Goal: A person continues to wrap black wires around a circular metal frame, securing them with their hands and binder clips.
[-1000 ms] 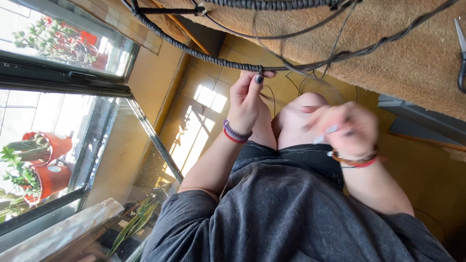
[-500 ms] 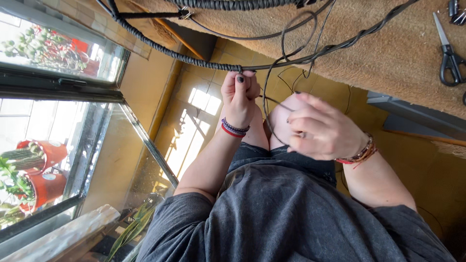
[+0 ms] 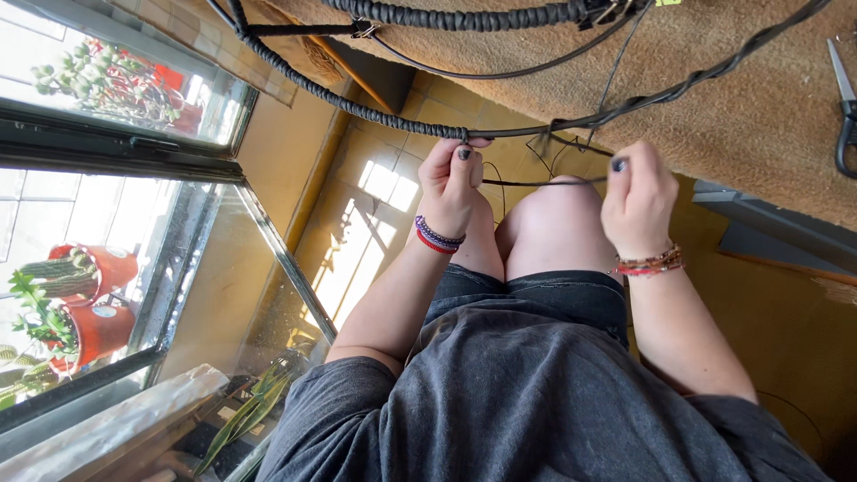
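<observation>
Left hand (image 3: pixel 451 183) pinches stiff black cord-wrapped hoop (image 3: pixel 357 98); right hand (image 3: pixel 636 198) pinches thin, limp black cord (image 3: pixel 544 183), probably taut.

Black wrapped cord (image 3: pixel 357 94), tan carpet (image 3: pixel 714 98), grey shirt (image 3: pixel 527 393) — red pots (image 3: pixel 94 303), yellow-ochre floor tiles (image 3: pixel 357 205).

A thick black braided cord (image 3: pixel 357 100) runs in a curve down to the left hand (image 3: pixel 451 183), pinched at its fingertips. From there a thin black strand (image 3: pixel 544 182) stretches taut across to the right hand (image 3: pixel 636 198), which pinches its other end.
</observation>
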